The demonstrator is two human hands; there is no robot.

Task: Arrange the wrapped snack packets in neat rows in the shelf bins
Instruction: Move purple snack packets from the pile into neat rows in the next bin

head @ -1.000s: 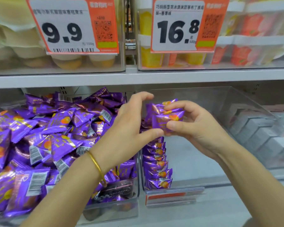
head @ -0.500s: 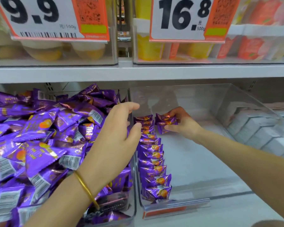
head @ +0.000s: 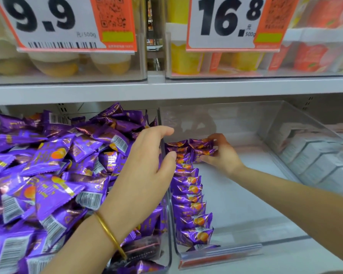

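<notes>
A loose heap of purple snack packets (head: 53,175) fills the left clear bin (head: 167,244). In the right clear bin (head: 281,147), one neat row of purple packets (head: 190,196) runs front to back along its left wall. My right hand (head: 223,155) reaches deep into that bin and grips a small stack of purple packets (head: 201,150) at the back, beside the far end of the row. My left hand (head: 145,175), with a gold bangle on the wrist, hovers over the wall between the two bins, fingers spread, holding nothing.
The upper shelf (head: 166,89) overhangs both bins, with price tags 9.9 (head: 48,22) and 16.8 (head: 230,22) hanging in front of clear boxes of cups. Grey-white boxes (head: 317,161) fill the bin to the right. A label strip (head: 220,256) fronts the right bin.
Both hands held the stack above the bins a second ago. My right hand has carried it down to the back of the right bin, and my left hand let go.
</notes>
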